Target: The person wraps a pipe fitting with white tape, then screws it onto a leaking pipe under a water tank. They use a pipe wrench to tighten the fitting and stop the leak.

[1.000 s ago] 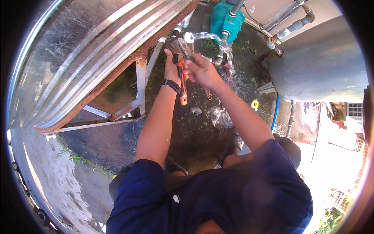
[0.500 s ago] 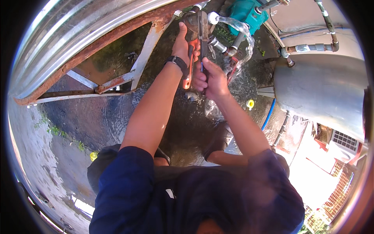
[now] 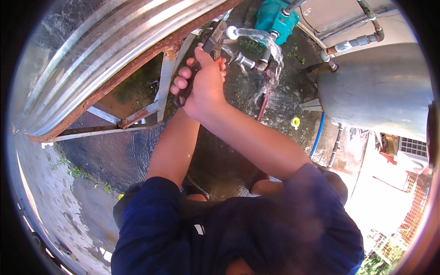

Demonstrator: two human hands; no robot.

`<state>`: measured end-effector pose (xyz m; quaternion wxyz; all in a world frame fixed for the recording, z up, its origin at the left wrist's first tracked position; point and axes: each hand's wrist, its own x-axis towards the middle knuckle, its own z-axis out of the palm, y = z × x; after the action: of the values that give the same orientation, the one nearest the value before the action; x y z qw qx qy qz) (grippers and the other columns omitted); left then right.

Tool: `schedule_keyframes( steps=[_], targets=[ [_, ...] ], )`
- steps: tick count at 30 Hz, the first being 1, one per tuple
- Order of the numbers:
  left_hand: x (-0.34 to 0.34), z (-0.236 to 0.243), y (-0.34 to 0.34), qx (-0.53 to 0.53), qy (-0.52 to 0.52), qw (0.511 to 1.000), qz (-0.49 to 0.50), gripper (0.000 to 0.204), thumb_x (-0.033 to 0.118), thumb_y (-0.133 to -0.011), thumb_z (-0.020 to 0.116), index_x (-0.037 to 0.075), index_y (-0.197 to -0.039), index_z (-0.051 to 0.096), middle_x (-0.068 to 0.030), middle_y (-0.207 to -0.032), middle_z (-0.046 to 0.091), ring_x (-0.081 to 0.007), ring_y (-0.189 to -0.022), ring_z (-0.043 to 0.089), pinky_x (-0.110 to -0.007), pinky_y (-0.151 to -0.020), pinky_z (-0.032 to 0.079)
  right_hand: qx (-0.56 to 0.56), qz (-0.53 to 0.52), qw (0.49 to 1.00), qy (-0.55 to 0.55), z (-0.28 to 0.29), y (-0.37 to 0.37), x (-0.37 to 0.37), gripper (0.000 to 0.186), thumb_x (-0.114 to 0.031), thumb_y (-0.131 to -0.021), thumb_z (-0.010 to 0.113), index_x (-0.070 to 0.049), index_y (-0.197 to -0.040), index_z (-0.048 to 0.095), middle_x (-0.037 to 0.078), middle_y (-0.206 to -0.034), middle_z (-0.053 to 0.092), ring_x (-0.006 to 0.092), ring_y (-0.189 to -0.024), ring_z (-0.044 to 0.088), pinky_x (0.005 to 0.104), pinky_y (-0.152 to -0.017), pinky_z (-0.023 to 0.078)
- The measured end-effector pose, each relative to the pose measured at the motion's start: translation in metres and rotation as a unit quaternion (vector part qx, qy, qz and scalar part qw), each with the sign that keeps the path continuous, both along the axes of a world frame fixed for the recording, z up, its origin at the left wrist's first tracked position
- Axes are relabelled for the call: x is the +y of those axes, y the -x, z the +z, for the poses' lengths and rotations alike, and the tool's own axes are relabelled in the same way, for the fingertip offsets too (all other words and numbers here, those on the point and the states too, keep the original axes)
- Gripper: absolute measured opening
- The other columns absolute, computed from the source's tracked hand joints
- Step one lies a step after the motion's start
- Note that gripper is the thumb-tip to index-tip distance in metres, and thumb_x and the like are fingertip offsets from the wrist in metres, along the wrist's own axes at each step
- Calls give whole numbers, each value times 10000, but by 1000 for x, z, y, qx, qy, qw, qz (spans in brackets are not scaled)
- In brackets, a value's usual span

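Observation:
My right hand (image 3: 205, 85) is wrapped round the dark handle of a pipe wrench (image 3: 211, 43), which slants up to the right. Its jaws are by the pipework next to a white pipe end (image 3: 232, 33), from which water (image 3: 268, 37) gushes in an arc. Behind my right hand and wrist, my left hand (image 3: 223, 68) is mostly hidden; a few fingertips show, curled at the orange handle (image 3: 219, 60) of a second wrench. My forearms cross, the right one over the left. How the jaws grip the pipe is hard to make out.
A teal pump (image 3: 277, 20) with metal piping (image 3: 262, 64) stands beyond the water. To the right are a large steel tank (image 3: 373, 89), a blue hose (image 3: 317, 135) and a yellow ring-shaped piece (image 3: 295, 122). A rusty frame (image 3: 165, 49) edges corrugated metal at left. The floor is wet.
My right hand has swung the dark-handled wrench leftward, crossing over my left hand and hiding most of it. The view has shifted slightly. Water keeps pouring out.

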<state>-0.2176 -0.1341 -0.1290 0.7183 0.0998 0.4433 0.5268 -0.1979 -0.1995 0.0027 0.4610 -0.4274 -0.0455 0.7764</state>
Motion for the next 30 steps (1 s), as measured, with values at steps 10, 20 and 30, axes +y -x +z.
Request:
schedule_keyframes(
  steps=[10, 20, 30],
  targets=[
    [14, -18, -13, -39, 45, 998, 35, 936, 981, -813, 349, 84, -884, 606, -21, -660, 550, -153, -471, 454, -322, -460, 345, -414, 243, 861, -168, -77, -129, 5, 648, -657, -1005, 562, -74, -723, 564, 3, -583, 492, 113, -453, 468, 304, -421, 369],
    [24, -60, -27, -101, 15, 994, 29, 933, 904, -850, 477, 113, -1336, 562, -50, -831, 603, -139, -534, 452, -290, -460, 352, -571, 377, 667, -297, -144, -226, 117, 393, -436, -1079, 546, -102, -1112, 750, -56, -735, 551, 69, -657, 472, 270, -542, 354],
    [57, -81, -49, -120, 18, 991, 58, 740, 786, -922, 463, 80, -752, 605, -51, -520, 521, -167, -336, 403, -351, -336, 251, -539, 257, 752, -280, -133, -187, 61, 489, -439, -1104, 478, -72, -788, 544, 20, -601, 451, 144, -507, 407, 325, -477, 318]
  ],
)
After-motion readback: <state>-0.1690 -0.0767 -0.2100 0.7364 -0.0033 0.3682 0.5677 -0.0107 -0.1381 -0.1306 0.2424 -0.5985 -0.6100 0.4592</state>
